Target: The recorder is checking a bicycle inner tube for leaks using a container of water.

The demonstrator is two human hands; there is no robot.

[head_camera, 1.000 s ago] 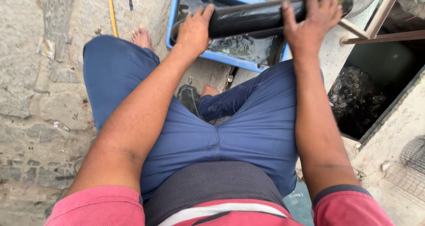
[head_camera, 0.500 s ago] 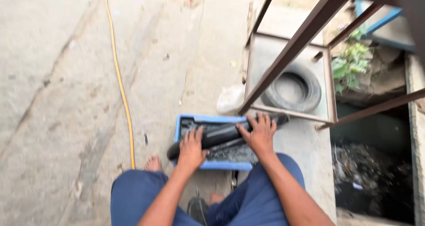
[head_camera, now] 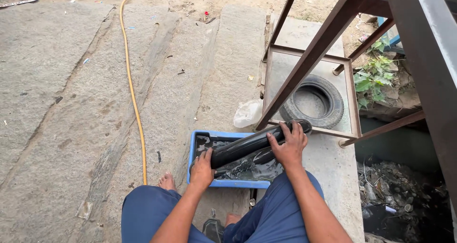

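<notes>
Both hands were on the black inner tube (head_camera: pixel 247 145) lying across the blue tub (head_camera: pixel 200 140) of water: left hand (head_camera: pixel 202 169) gripped its near end, right hand (head_camera: pixel 289 143) wrapped the far end, tyre (head_camera: pixel 312 100) just beyond the tub
</notes>
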